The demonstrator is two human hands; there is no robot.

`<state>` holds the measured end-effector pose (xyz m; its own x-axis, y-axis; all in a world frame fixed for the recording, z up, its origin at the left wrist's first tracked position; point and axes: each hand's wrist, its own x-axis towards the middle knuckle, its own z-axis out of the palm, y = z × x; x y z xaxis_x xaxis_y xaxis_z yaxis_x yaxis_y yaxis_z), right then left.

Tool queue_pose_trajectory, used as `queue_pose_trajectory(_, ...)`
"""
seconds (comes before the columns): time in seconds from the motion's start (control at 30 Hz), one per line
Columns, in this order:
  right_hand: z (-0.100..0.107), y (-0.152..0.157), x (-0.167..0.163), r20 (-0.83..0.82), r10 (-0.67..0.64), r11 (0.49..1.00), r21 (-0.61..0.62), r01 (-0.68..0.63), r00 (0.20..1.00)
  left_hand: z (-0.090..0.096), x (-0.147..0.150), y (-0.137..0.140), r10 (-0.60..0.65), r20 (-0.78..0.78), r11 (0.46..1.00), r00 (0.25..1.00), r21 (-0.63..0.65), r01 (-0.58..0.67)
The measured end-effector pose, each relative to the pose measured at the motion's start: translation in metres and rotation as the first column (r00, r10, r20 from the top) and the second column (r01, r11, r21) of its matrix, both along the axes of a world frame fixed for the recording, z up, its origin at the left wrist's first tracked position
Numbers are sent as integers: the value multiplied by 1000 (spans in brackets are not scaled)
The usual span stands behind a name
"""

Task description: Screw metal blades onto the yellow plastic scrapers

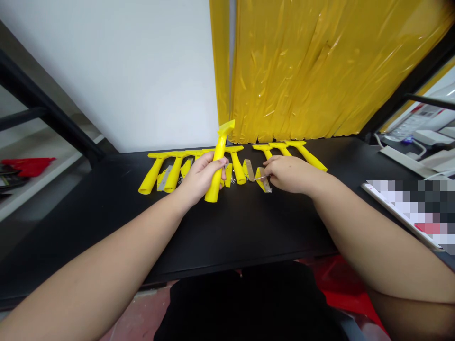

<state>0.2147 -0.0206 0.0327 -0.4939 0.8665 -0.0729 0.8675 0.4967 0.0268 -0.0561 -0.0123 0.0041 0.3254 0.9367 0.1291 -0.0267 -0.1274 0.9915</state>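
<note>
My left hand [203, 180] is wrapped around a yellow scraper handle [213, 182], held tilted above the black table with its wide head up. My right hand [284, 173] is closed, fingertips pinching a thin metal piece [261, 178] whose kind I cannot make out. Close beneath those fingertips lies a yellow plate with a metal blade [263, 182]. Another blade [250, 170] rests just left of it. Between the hands are a small yellow plate [229, 175] and tiny screws [233, 177].
Several yellow scraper handles [152, 175] line the back left of the black table [227, 232], and more handles [313, 158] lie at the back right. A tablet-like device [394, 213] is at the right edge. Behind stand a white panel [142, 71] and yellow plastic sheeting [302, 71].
</note>
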Motion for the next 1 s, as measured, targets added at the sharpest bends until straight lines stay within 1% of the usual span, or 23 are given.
queue_pose_trajectory(0.17, 10, -19, -9, -17, 23, 997, -77, -24, 1000, -1, 0, 1, 4, -7, 1000, 1000, 9, -4)
queue_pose_trajectory(0.3, 16, -29, -12, -140, 63, 974, -209, -91, 988, -1, 1, 0, -11, -9, 1000, 1000, 19, 11)
queue_pose_trajectory(0.37, 16, -27, -8, -206, 85, 970, -205, -128, 975, -1, 1, 0, -21, -9, 999, 1000, 27, 21)
queue_pose_trajectory(0.43, 12, -21, -1, -251, 89, 984, -131, -125, 964, -1, 1, -1, -24, -6, 999, 1000, 25, 25)
queue_pose_trajectory(0.47, 10, -15, 4, -262, 66, 993, -79, -89, 963, -1, 1, -1, -27, -3, 999, 1000, 22, 27)
queue_pose_trajectory(0.53, 4, -4, 12, -249, -35, 998, 36, 45, 968, -2, 0, -1, -32, -1, 999, 999, 17, 32)
queue_pose_trajectory(0.6, -1, 7, 17, -217, -178, 972, 111, 205, 960, -3, -1, 0, -33, -9, 999, 999, 17, 33)
queue_pose_trajectory(0.63, -4, 12, 19, -202, -243, 955, 120, 270, 949, -3, -1, 0, -32, -17, 999, 999, 19, 32)
queue_pose_trajectory(0.7, -9, 19, 20, -176, -347, 925, 97, 367, 921, -4, -2, 1, -28, -32, 999, 999, 20, 29)
queue_pose_trajectory(0.8, -13, 25, 22, -145, -419, 902, 51, 429, 896, -4, -2, 2, -30, -38, 999, 999, 17, 30)
queue_pose_trajectory(1.0, -13, 29, 30, -108, -430, 898, 48, 437, 896, -4, -2, 1, -32, -41, 999, 999, 24, 33)
